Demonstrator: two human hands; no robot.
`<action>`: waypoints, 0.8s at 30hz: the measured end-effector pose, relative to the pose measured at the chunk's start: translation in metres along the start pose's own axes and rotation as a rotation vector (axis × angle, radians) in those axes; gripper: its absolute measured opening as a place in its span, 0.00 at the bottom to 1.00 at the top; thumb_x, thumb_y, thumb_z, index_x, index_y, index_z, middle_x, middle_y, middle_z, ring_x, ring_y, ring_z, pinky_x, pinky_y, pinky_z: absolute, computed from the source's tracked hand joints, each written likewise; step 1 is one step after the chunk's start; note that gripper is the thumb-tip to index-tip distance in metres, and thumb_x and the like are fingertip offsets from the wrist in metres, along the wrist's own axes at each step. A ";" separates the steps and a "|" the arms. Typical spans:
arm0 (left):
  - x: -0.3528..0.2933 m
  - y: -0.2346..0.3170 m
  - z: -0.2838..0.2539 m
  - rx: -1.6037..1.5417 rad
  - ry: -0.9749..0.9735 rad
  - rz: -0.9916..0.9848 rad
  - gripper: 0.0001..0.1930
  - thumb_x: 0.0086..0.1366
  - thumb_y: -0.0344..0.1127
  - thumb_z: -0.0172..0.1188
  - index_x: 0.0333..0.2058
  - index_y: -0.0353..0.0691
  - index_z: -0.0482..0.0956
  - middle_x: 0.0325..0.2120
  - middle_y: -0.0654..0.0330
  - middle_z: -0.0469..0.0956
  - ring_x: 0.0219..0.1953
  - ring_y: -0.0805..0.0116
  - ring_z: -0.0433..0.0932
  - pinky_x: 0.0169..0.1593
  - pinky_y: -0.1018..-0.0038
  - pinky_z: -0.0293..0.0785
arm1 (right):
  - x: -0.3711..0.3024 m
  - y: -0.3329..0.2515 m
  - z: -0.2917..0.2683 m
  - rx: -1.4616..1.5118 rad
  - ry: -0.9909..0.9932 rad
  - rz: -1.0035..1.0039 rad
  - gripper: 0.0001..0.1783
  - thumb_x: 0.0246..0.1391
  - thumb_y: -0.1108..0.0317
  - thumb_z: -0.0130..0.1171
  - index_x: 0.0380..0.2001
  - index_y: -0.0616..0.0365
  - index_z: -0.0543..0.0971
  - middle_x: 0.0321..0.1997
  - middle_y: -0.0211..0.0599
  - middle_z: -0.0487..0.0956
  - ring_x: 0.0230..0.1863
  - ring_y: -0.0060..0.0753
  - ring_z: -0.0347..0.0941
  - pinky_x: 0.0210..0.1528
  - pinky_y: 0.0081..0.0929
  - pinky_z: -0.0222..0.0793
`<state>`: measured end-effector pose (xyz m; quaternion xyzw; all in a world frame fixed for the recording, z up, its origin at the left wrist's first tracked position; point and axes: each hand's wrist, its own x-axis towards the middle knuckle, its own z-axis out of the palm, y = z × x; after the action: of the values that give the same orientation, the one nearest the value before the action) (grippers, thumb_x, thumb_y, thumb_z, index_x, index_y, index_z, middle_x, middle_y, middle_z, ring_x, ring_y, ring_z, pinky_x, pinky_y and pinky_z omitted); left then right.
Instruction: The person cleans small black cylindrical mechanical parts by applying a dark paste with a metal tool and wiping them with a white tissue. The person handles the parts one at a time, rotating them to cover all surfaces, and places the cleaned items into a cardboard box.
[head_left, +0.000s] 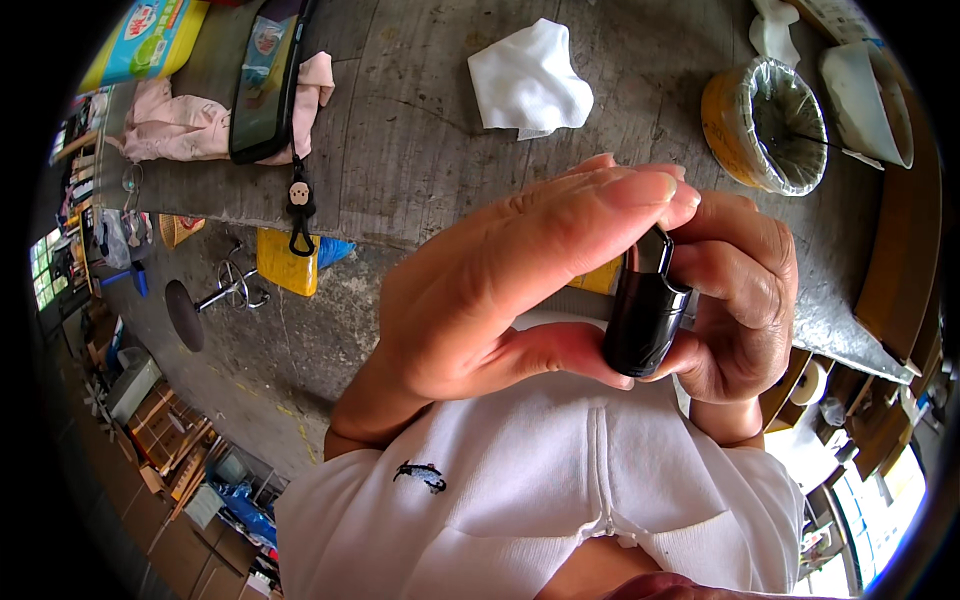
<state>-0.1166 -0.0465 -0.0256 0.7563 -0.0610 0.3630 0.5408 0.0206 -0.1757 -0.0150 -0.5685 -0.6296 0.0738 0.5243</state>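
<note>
A small glossy black cylinder with a shiny metal loop at its upper end is held close in front of my chest, slightly tilted. My left hand reaches across from the left, its thumb against the lower end and its fingers stretched over the top near the loop. From the other side my right hand grips it, fingers curled along its side and thumb at the base. Both hands are closed around it. I cannot make out exactly what kind of thing it is.
On the grey table lie a crumpled white cloth and a phone with a charm strap on pink fabric. A yellow tub lined with plastic and a white container stand at the right. A round stool is below left.
</note>
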 end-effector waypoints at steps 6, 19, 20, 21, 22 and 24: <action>0.000 -0.016 -0.002 -0.115 0.004 0.040 0.41 0.50 0.39 0.69 0.56 0.27 0.55 0.46 0.32 0.72 0.50 0.42 0.74 0.57 0.52 0.67 | -0.003 0.005 0.001 -0.019 -0.022 0.014 0.33 0.44 0.47 0.64 0.41 0.67 0.74 0.42 0.51 0.75 0.44 0.44 0.73 0.44 0.35 0.69; 0.011 -0.002 -0.012 0.278 -0.059 -0.148 0.52 0.41 0.36 0.76 0.60 0.28 0.52 0.51 0.35 0.71 0.53 0.49 0.74 0.56 0.63 0.68 | 0.004 0.019 0.002 0.149 -0.107 0.148 0.26 0.42 0.72 0.68 0.46 0.68 0.75 0.49 0.54 0.71 0.46 0.43 0.74 0.47 0.35 0.73; 0.010 -0.003 -0.010 0.202 -0.028 -0.152 0.52 0.40 0.36 0.77 0.60 0.28 0.51 0.51 0.34 0.70 0.53 0.49 0.73 0.56 0.62 0.68 | 0.000 0.020 0.006 0.305 -0.055 0.170 0.26 0.43 0.72 0.68 0.47 0.68 0.73 0.50 0.55 0.70 0.47 0.44 0.74 0.48 0.37 0.73; 0.009 -0.003 -0.007 0.138 -0.004 -0.165 0.53 0.40 0.36 0.77 0.60 0.28 0.51 0.51 0.33 0.69 0.53 0.49 0.73 0.56 0.63 0.69 | -0.004 0.021 0.010 0.459 0.002 0.187 0.27 0.44 0.72 0.68 0.48 0.68 0.72 0.51 0.56 0.70 0.48 0.46 0.73 0.49 0.39 0.74; 0.007 -0.004 -0.005 0.076 0.022 -0.174 0.54 0.39 0.36 0.78 0.60 0.28 0.51 0.52 0.32 0.68 0.53 0.49 0.73 0.56 0.63 0.69 | -0.008 0.019 0.019 0.666 0.087 0.220 0.28 0.44 0.72 0.68 0.49 0.67 0.71 0.52 0.56 0.69 0.50 0.47 0.73 0.50 0.42 0.74; 0.005 -0.001 -0.001 0.002 0.033 -0.213 0.54 0.39 0.36 0.78 0.60 0.26 0.51 0.52 0.30 0.67 0.54 0.49 0.71 0.56 0.64 0.70 | -0.012 0.020 0.024 0.918 0.152 0.247 0.30 0.45 0.72 0.69 0.51 0.66 0.68 0.53 0.57 0.68 0.53 0.50 0.72 0.51 0.48 0.75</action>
<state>-0.1136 -0.0438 -0.0231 0.7531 0.0291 0.3157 0.5765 0.0128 -0.1663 -0.0462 -0.3524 -0.4198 0.3642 0.7529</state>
